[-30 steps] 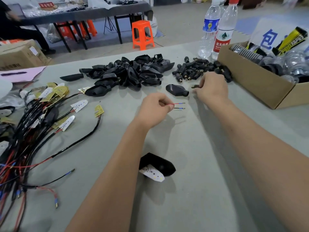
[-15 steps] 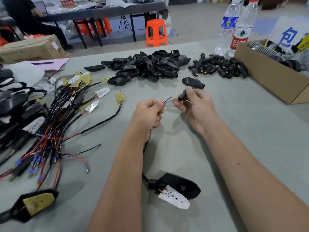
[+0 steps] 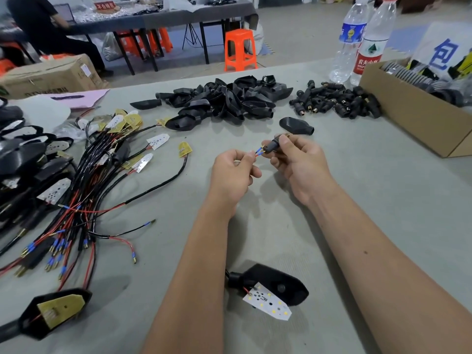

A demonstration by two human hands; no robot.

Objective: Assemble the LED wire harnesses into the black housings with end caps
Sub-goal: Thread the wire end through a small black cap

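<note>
From the head camera, both forearms reach forward over the middle of the grey table (image 3: 383, 190). The left hand (image 3: 233, 172) is curled, thumb and forefinger pinching the red and blue wire ends (image 3: 258, 152). The right hand (image 3: 298, 162) faces it, fingers curled round a small black end cap (image 3: 277, 144) held at the wire tips; cap and wires meet or nearly meet, which cannot be told.

Readable writing is scarce: a large blue character "包" on the white sign (image 3: 444, 51) behind the cardboard box (image 3: 413, 116) at the right edge. The labels of the two water bottles (image 3: 357, 42) are too small to read.

The housing being worked (image 3: 275, 283) lies near the front edge between the forearms, a black pointed shell with a white LED board (image 3: 268, 302) hanging out on a red lead. Loose housings (image 3: 229, 100) and end caps (image 3: 334, 102) are heaped toward the far edge; wire harnesses (image 3: 76, 190) lie tangled at the left.
</note>
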